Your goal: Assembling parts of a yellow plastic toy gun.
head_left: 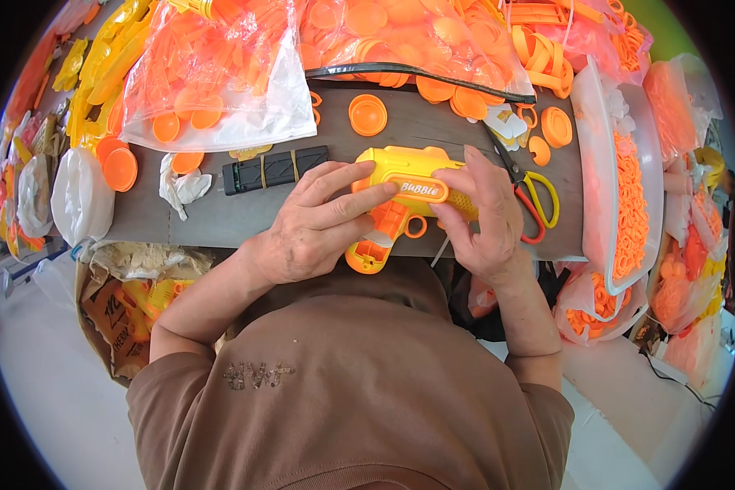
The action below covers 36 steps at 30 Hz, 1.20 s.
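Observation:
A yellow toy gun with an orange trigger and an orange oval plate on its side lies across my two hands, just above the table's near edge. My left hand grips its left end, with fingertips on the yellow body and at the oval plate. On the other end, my right hand closes thumb and fingers about the barrel, near the plate's right tip. The grip points down towards me, its lower end showing an opening. A black electric screwdriver-like tool with bands round it lies left of the gun.
Bags of orange parts fill the table's back. Scissors with red and yellow handles lie right of my right hand, beside a clear bin of orange rings. Loose orange caps are scattered about. A paper sack of yellow parts stands below left.

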### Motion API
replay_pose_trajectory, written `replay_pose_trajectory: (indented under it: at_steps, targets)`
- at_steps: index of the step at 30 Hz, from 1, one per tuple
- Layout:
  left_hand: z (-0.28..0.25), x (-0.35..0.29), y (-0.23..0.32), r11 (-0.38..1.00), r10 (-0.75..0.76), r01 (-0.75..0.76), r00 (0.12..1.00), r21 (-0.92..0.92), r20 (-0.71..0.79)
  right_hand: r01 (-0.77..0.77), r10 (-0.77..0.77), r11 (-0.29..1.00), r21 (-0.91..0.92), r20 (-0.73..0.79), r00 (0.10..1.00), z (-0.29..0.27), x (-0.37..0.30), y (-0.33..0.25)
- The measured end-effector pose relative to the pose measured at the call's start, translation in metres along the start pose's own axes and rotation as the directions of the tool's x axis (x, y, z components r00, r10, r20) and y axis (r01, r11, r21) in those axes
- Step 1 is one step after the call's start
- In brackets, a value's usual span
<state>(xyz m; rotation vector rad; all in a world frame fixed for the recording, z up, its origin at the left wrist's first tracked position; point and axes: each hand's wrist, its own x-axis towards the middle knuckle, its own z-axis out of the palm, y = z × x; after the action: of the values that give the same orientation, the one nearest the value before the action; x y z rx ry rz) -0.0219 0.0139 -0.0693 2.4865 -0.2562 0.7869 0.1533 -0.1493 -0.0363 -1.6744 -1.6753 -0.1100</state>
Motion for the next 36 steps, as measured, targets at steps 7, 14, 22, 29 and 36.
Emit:
replay_pose_trajectory:
  at_steps: [7,14,22,29,36]
  targets:
    - [-0.004,0.005,0.002,1.0,-0.006,0.005,0.999,0.016,0.037,-0.074,0.075,0.997,0.026,-0.032,0.997,0.005,-0.001,-0.002]
    - [-0.01,0.009,0.006,0.996,-0.02,0.006,0.988,0.092,0.15,-0.097,0.096,0.992,-0.076,-0.016,0.995,0.006,-0.01,-0.002]
    - [-0.007,0.011,0.008,0.998,-0.015,0.006,0.991,0.066,0.13,-0.011,0.031,0.94,-0.341,0.053,0.998,0.005,-0.023,-0.011]
    - [-0.005,0.011,0.008,0.997,-0.026,0.017,0.991,0.069,0.13,-0.015,0.053,0.922,-0.388,0.086,0.995,0.009,-0.026,-0.013]
    - [0.004,0.007,0.016,0.99,-0.14,0.14,0.989,0.007,0.035,-0.237,0.226,0.965,-0.111,-0.105,0.969,0.007,-0.041,-0.007]
